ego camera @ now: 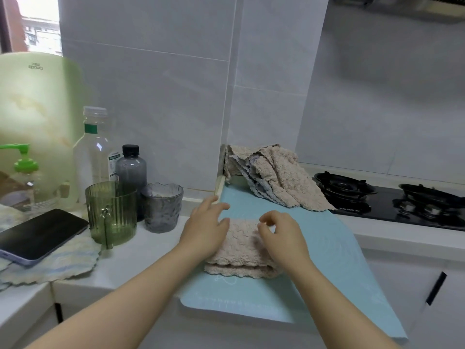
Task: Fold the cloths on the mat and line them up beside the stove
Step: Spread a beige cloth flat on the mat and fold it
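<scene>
A folded beige cloth (240, 250) lies in the middle of the light blue mat (327, 250). My left hand (205, 229) rests flat on the cloth's left edge, fingers spread. My right hand (281, 235) sits on the cloth's right side with fingers curled, holding nothing that I can make out. A pile of unfolded beige and grey cloths (274, 175) is heaped at the far end of the mat, draping towards the black gas stove (392, 200) on the right.
Left of the mat stand a grey glass cup (162, 207), a green ribbed cup (112, 214), a dark bottle (132, 165) and a clear bottle (93, 152). A phone (40, 235) lies on a striped cloth (57, 265). The mat's near end hangs over the counter edge.
</scene>
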{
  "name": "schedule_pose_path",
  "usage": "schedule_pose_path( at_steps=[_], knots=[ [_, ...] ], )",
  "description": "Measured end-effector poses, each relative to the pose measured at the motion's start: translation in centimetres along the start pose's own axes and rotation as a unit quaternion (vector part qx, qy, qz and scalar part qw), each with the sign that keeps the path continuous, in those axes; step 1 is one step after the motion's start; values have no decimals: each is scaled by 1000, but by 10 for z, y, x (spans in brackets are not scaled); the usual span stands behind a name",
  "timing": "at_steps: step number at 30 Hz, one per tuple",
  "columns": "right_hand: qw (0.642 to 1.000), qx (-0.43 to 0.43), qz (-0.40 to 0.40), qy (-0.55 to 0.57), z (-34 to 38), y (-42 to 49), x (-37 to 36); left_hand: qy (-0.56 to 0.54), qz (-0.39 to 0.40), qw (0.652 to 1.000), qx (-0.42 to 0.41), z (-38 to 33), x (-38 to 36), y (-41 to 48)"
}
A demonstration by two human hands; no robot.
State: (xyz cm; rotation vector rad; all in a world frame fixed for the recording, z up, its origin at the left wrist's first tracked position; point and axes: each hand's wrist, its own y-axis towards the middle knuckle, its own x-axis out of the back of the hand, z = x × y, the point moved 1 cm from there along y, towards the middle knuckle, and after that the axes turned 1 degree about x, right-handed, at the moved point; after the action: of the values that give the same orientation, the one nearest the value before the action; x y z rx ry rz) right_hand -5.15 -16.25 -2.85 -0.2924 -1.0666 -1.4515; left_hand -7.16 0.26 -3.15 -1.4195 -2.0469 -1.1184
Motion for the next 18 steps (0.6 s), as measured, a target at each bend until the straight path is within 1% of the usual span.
schedule_pose_path(
  at_steps=[1, 2, 4, 6, 8, 12, 15, 18],
  knots=[
    [999, 22, 6, -31, 1, 2, -3, 18, 29, 999, -13, -4, -6, 1],
    [996, 39, 42, -67, 2, 4, -7, 55, 73, 996, -14, -5, -13, 1],
    [981, 54, 141, -120, -1, 5, -18, 141, 158, 977, -2, 2, -27, 0],
    [965, 44, 218, -140, -11, 3, -25, 185, 205, 961, 7, 14, -33, -1],
    [960, 24, 246, -132, -20, 1, -29, 192, 213, 958, 8, 23, -34, -4],
    [961, 18, 247, -122, -24, -2, -33, 200, 193, 961, 3, 24, -34, -9],
    [956, 18, 265, -124, -25, -1, -34, 210, 190, 959, 3, 22, -34, -10],
    [956, 14, 266, -120, -25, 0, -33, 210, 189, 959, 6, 20, -33, -11]
  ],
)
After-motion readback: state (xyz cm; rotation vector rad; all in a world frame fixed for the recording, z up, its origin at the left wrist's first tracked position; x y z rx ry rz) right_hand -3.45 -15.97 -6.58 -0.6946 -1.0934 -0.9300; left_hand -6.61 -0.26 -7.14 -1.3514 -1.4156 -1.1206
